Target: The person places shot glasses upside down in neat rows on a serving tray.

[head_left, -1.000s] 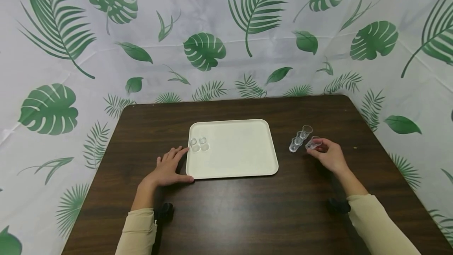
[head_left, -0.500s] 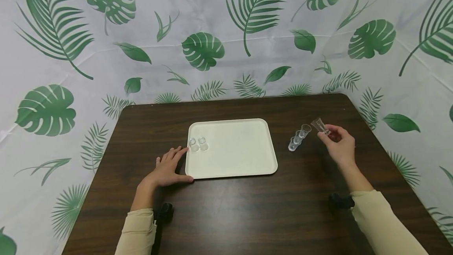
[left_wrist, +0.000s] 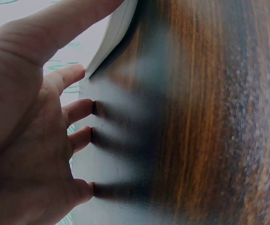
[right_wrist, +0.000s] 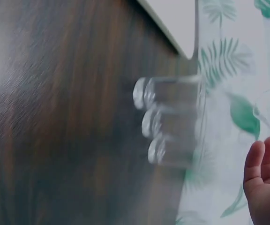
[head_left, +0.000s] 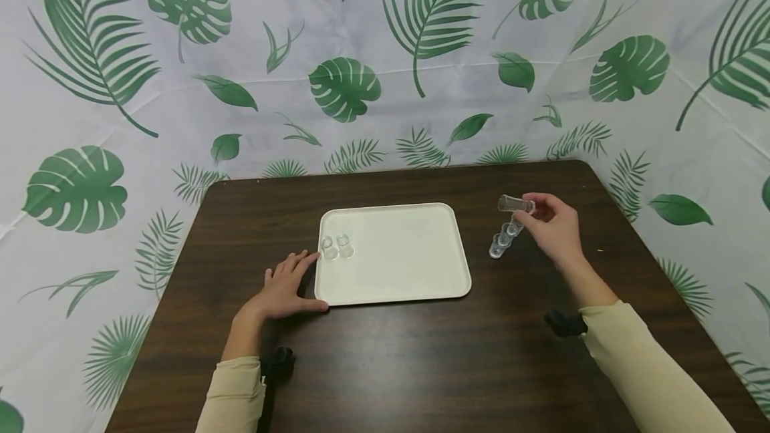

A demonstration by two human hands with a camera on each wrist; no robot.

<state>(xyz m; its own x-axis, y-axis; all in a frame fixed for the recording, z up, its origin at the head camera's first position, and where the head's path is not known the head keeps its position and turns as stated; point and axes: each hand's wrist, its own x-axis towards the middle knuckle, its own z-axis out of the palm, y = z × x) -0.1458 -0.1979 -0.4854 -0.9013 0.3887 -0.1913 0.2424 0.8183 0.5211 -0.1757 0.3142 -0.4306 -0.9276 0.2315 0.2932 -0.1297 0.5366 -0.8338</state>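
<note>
My right hand (head_left: pixel 555 229) pinches a clear shot glass (head_left: pixel 511 204) near its thick base. Held above the table, this glass lies sideways with its mouth to the left. Just below and in front of it, three more shot glasses (head_left: pixel 501 240) stand in a slanting row. In the right wrist view these glasses (right_wrist: pixel 175 93) are upright and close together, while the held one is mostly cut off. Spread fingers of my left hand (head_left: pixel 284 291) rest on the table and at the left edge of a cream tray (head_left: pixel 397 262). Two small clear glasses (head_left: pixel 343 240) stand at the tray's left end.
The dark wood table (head_left: pixel 385 359) reaches back to a white cloth (head_left: pixel 265 119) printed with green leaves. Black wrist straps (head_left: pixel 565 324) sit below both hands.
My right hand has lifted the shot glass off the table beside the row, turned it, and moved it left and back over the row. The left hand and tray stay put.
</note>
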